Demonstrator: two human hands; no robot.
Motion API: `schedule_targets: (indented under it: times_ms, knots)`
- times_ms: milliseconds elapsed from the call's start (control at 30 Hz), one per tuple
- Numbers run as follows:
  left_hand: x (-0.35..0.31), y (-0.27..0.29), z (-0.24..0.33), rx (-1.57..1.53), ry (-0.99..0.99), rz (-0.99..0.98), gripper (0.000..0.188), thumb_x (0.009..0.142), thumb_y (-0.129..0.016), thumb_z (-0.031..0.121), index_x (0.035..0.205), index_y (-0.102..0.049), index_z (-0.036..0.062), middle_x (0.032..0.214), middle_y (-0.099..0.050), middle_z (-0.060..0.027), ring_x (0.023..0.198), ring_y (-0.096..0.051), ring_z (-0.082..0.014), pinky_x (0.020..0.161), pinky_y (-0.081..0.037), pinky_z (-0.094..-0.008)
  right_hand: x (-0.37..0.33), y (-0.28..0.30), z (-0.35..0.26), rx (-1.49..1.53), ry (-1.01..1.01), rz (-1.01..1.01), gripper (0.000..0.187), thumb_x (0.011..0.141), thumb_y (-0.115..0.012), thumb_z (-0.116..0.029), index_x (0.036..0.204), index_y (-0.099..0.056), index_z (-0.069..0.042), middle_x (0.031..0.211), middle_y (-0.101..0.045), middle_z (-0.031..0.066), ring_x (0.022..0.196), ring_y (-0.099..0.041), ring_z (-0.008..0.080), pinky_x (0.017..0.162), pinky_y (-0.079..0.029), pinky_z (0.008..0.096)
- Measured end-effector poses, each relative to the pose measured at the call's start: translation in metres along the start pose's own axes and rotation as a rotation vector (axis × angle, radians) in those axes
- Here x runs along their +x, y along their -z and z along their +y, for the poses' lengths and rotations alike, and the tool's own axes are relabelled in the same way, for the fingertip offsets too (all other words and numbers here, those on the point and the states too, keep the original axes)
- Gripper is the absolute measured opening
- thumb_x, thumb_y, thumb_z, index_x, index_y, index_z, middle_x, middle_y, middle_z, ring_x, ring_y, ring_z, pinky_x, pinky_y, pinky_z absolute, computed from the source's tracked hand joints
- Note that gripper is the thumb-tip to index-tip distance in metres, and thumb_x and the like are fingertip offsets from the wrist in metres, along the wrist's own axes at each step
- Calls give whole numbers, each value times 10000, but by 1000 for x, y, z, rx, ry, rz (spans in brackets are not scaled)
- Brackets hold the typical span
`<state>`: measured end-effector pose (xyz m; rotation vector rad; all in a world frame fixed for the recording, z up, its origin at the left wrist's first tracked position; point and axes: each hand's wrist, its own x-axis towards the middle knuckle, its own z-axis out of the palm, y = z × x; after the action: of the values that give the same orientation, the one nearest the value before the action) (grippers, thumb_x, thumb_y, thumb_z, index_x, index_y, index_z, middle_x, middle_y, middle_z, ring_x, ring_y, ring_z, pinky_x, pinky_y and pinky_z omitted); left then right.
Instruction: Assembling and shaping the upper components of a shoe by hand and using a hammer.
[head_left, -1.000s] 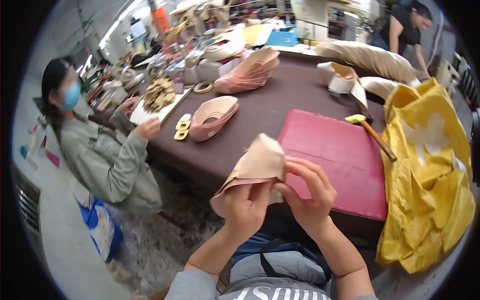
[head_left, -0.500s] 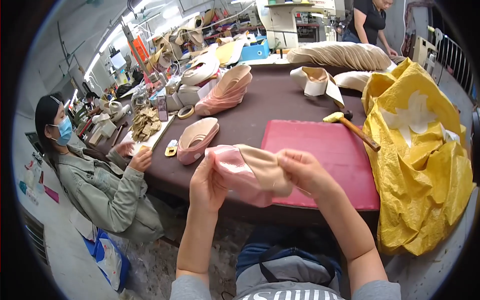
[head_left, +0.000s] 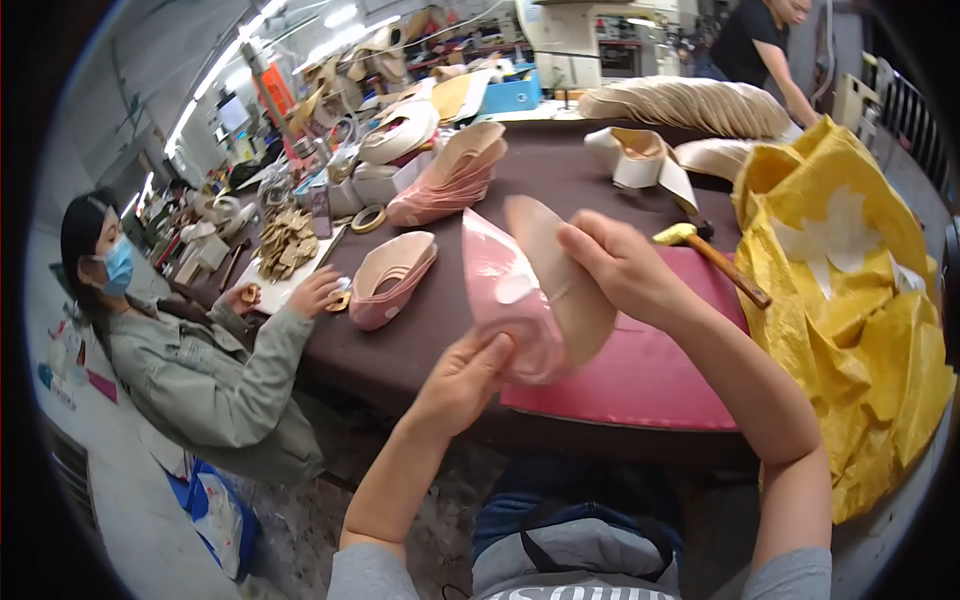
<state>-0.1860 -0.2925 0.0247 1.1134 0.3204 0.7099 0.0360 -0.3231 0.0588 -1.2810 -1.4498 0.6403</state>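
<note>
Above the near edge of the table I hold a pink shoe upper (head_left: 525,335) with a beige lining, its two sides spread apart. A white patch shows on its glossy outer face. My left hand (head_left: 465,385) pinches the lower left edge, thumb on the pink side. My right hand (head_left: 620,265) grips the beige side at the upper right, the fingers partly hidden behind it. Left of the piece stands a small nested stack of pink uppers (head_left: 372,312); a taller fanned stack of uppers (head_left: 440,203) lies beyond it.
A red mat (head_left: 650,380) lies under my hands, with a hammer (head_left: 735,270) at its right. The yellow sack (head_left: 850,400) bulges at the right edge. At left a masked co-worker (head_left: 220,370) handles small pieces beside a tan pile (head_left: 290,245). Beige layered pieces (head_left: 690,105) lie at the back.
The upper has been turned more upright and its sides opened out. My left hand shifted right to its lower edge; my right hand rose. The co-worker's near hand reached toward the small stack.
</note>
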Motion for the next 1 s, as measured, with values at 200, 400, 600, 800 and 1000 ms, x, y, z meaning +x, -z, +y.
schedule_targets:
  times_ms: [200,400,600,800,1000]
  knots:
    - [-12,10,-33,-130,-48,49,277,977,-540,64,1230,-559,-44,1123,-645,-131,983,-637,-185,851,-527,-271,13,-17,-13,-238,-23,-39,151,928,-606,-179,990,-565,-47,642,-550,34,521,-498,135,519,-449,285]
    - [-11,17,-66,115,-174,93,276,952,-547,22,1227,-553,2,1040,-657,-106,896,-647,-146,813,-537,-257,16,8,-4,-1000,865,-160,181,856,-653,-121,1000,-557,-69,645,-562,59,555,-549,191,601,-497,346]
    - [11,20,-70,-250,26,236,238,947,-562,22,1179,-591,-20,1092,-660,-126,916,-659,-188,822,-556,-277,14,24,11,-590,422,-399,252,732,-729,-91,938,-585,-72,700,-623,52,568,-555,251,609,-492,350]
    - [-11,11,-71,186,364,49,176,933,-608,132,1013,-664,-14,899,-709,-102,733,-637,-156,690,-522,-242,-17,55,-3,-582,-71,-746,32,718,-687,-46,748,-675,-51,687,-626,85,592,-534,309,590,-460,363]
    - [1,11,2,1034,-259,-141,149,866,-663,146,995,-687,76,822,-683,-66,664,-588,-190,659,-479,-262,-13,28,-7,-750,180,-686,57,693,-713,-74,703,-659,-58,703,-626,58,662,-578,276,626,-463,363]
